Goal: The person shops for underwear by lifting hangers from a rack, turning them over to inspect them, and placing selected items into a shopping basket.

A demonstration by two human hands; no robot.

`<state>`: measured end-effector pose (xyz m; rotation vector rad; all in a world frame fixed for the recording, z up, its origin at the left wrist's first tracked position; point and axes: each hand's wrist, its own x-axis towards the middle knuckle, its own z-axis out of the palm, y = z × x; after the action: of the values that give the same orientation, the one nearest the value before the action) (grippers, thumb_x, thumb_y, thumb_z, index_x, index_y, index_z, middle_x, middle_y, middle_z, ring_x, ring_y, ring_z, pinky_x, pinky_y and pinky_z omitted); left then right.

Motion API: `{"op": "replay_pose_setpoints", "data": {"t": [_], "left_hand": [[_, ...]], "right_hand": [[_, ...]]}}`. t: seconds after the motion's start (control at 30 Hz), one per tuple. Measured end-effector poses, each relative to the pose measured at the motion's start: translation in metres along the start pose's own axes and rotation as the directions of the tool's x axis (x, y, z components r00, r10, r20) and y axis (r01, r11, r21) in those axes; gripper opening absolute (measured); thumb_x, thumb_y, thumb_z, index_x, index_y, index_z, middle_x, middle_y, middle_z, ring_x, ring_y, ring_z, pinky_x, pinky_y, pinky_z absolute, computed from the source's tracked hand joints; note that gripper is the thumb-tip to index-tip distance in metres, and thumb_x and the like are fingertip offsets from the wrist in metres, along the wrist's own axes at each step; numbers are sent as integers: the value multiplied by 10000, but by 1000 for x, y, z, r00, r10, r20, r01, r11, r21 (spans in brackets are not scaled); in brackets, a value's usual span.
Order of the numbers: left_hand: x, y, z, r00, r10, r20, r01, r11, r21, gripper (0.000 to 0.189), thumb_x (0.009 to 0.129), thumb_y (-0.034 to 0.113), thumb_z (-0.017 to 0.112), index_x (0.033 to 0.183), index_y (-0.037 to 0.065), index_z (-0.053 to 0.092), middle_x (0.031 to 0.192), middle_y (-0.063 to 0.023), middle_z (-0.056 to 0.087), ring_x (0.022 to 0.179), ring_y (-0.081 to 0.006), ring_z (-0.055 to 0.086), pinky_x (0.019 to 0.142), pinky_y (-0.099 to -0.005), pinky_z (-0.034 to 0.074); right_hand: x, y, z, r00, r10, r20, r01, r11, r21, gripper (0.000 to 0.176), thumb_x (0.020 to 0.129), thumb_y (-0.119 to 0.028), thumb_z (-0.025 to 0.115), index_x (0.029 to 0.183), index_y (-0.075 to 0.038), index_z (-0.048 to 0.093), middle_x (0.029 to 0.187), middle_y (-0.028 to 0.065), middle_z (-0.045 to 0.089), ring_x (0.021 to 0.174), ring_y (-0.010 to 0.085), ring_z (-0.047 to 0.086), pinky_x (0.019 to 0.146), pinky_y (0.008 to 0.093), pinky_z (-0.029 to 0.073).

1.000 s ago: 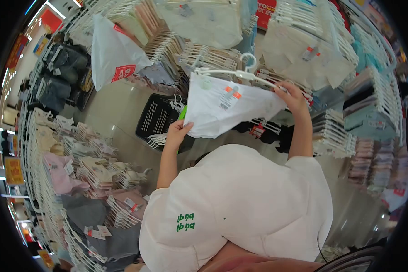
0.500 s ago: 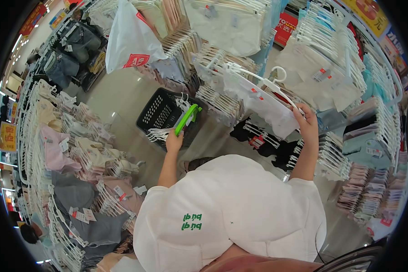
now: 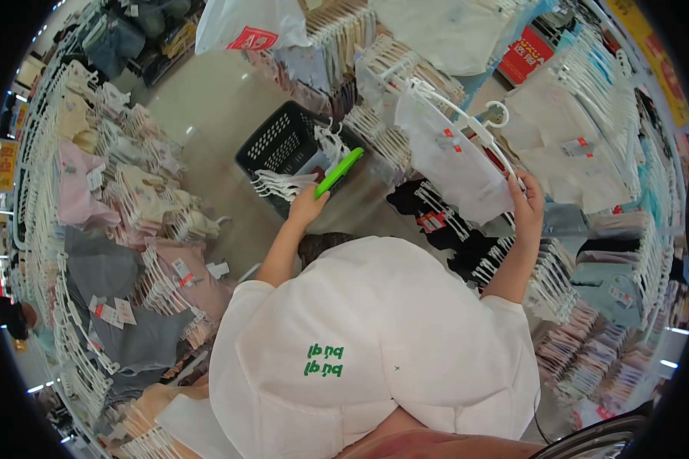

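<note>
My left hand (image 3: 308,205) is closed around the bright green handle (image 3: 339,174) of a black plastic shopping basket (image 3: 264,145). Inside the basket lie several white hangers (image 3: 282,183), with some pale cloth beside them. My right hand (image 3: 527,200) pinches the lower end of a white clothes hanger (image 3: 475,126), its hook pointing up and right. From that hanger hangs a white garment (image 3: 452,172) with a small red-and-white label, spread out in front of the rack. Black garments (image 3: 467,249) on hangers show below it.
Racks of pale clothes (image 3: 574,130) stand at the right and ahead. Another rack with pink and grey garments (image 3: 103,291) runs along the left. A white plastic bag (image 3: 249,23) with a red mark hangs at the top. Shiny floor (image 3: 199,115) shows between the racks.
The view has shifted, so the racks and bag appear higher. The garment on the hanger has turned more toward me and looks broader. Both hands keep their holds.
</note>
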<state>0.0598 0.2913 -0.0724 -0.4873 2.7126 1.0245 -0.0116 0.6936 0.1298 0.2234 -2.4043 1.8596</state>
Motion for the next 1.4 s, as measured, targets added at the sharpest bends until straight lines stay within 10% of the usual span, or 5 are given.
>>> {"op": "replay_pose_setpoints", "data": {"t": [0.5, 0.67, 0.83, 0.97, 1.4], "left_hand": [[-6, 18, 18, 814, 227, 534, -194, 974, -117, 508, 693, 451, 663, 954, 19, 609, 812, -139, 629, 768, -244, 610, 667, -340, 465], [10, 15, -27, 963, 265, 44, -185, 774, -606, 484, 740, 235, 673, 1130, 5, 503, 983, -122, 583, 836, -190, 578, 738, -295, 458], [-12, 77, -138, 679, 442, -586, -501, 863, 69, 448, 762, 129, 621, 1176, 30, 482, 1126, -131, 528, 998, -225, 525, 830, -324, 422], [-13, 80, -159, 657, 575, -487, -572, 801, 176, 389, 772, 123, 602, 1138, 20, 517, 1137, -133, 525, 1003, -247, 524, 828, -324, 415], [28, -32, -138, 924, -36, -381, -147, 886, -440, 147, 789, 109, 610, 776, -37, 608, 773, -120, 643, 672, -196, 593, 666, -284, 446]], "right_hand": [[25, 4, 61, 995, 84, 55, -79, 993, -87, 151, 852, -141, 562, 932, -12, 576, 866, 3, 574, 818, 63, 478, 742, 198, 362], [30, -3, 88, 973, 60, 224, -35, 993, -114, 141, 848, -124, 551, 939, -18, 578, 841, 0, 565, 749, 60, 469, 692, 190, 369], [26, -2, 154, 879, 220, 423, -147, 969, -200, 184, 837, -152, 563, 974, -30, 577, 802, 27, 576, 721, 87, 529, 621, 248, 443], [6, 15, 236, 829, -30, 559, 62, 997, -39, 191, 836, -170, 551, 963, -28, 566, 772, 82, 593, 710, 156, 568, 629, 291, 466], [6, 78, 355, 549, 175, 817, -191, 978, -81, 251, 869, -291, 499, 924, -58, 572, 784, 87, 606, 665, 194, 597, 606, 330, 462]]}}
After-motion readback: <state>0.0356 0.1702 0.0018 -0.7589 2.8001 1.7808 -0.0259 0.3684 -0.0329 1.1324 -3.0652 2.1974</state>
